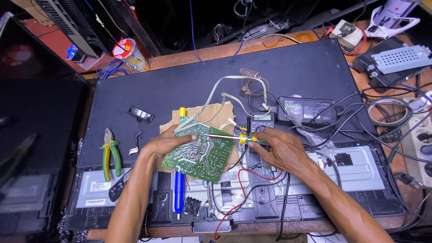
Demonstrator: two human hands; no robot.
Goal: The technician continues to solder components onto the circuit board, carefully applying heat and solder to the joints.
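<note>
A green circuit board (202,155) lies solder side up on a scrap of brown cardboard (211,114), on the black back panel of a flat television (180,85). My left hand (168,143) rests on the board's left edge and holds it down. My right hand (281,148) grips a soldering iron with a yellow and green handle (249,139). Its metal tip (211,135) points left and touches the top of the board. A blue and yellow desoldering pump (179,189) lies under the board, sticking out above and below it.
Green-handled pliers (110,155) lie at the left. A multimeter (262,120) with red and black leads and a black power adapter (306,110) sit right of the board. A coiled iron stand (252,76), a tape roll (389,112), a power strip (420,139) and tangled cables crowd the right side.
</note>
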